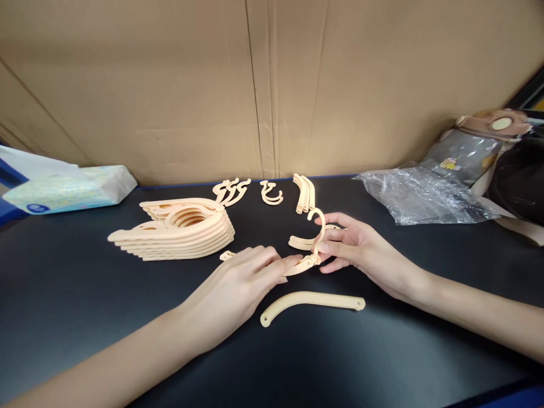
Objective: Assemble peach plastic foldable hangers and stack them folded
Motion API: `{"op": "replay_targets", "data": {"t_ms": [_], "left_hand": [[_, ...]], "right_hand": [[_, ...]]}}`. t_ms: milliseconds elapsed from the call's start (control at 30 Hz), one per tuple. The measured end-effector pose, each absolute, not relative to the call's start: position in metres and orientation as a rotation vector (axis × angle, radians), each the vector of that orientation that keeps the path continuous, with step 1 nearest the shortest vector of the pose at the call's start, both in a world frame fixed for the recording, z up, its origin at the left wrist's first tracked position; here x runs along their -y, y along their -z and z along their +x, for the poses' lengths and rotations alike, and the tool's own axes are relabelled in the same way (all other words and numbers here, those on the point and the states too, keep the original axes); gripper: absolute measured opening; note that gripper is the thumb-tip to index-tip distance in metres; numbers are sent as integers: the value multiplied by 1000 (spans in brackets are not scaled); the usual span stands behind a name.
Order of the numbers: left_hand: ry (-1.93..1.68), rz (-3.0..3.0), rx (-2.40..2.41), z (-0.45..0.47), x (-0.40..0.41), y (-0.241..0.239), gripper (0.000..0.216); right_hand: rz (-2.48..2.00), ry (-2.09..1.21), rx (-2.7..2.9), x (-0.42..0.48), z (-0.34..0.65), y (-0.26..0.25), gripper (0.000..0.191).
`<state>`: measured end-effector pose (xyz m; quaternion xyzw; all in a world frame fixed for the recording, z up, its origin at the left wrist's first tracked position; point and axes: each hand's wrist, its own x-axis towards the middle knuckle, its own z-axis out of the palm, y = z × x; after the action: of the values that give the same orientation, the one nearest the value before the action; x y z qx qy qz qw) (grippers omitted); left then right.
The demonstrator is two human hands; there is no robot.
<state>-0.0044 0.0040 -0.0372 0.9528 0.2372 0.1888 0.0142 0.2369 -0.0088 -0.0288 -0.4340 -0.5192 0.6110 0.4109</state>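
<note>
My left hand [246, 280] lies fingers-down on a cream plastic hanger arm [297, 266], pressing it against the black table [85, 317]. My right hand [357, 249] pinches a cream hook [318, 224] that stands upright at the end of that arm, fingers closed round its stem. A loose curved hanger arm [312, 301] lies just in front of both hands. Two or three more curved arms [300, 242] rest under my right fingers.
A stack of assembled cream hangers [178, 229] sits at the left. Loose hooks [232, 191], one more hook [271, 195] and a bundle of arms [305, 194] lie by the cardboard wall [272, 85]. A tissue pack [63, 187] is far left, crumpled plastic bags [420, 195] at right.
</note>
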Motion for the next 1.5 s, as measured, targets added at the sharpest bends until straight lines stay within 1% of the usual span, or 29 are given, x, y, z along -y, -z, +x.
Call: {"op": "replay_targets", "data": {"t_ms": [500, 900, 1033, 1300, 1500], "left_hand": [[-613, 3017, -755, -3, -2, 36, 28], [-578, 3090, -787, -2, -2, 37, 31], [-595, 3140, -764, -1, 0, 35, 28], [-613, 3198, -724, 1, -1, 33, 35], [-622, 3220, -729, 1, -1, 36, 32]], "right_hand": [[-1077, -1497, 1275, 9, 236, 33, 38], [-1078, -1428, 1321, 10, 236, 33, 38], [-1096, -1377, 1349, 11, 235, 32, 38], [-1127, -1292, 1402, 14, 234, 31, 38], [-1113, -1253, 1438, 14, 233, 31, 38]]}}
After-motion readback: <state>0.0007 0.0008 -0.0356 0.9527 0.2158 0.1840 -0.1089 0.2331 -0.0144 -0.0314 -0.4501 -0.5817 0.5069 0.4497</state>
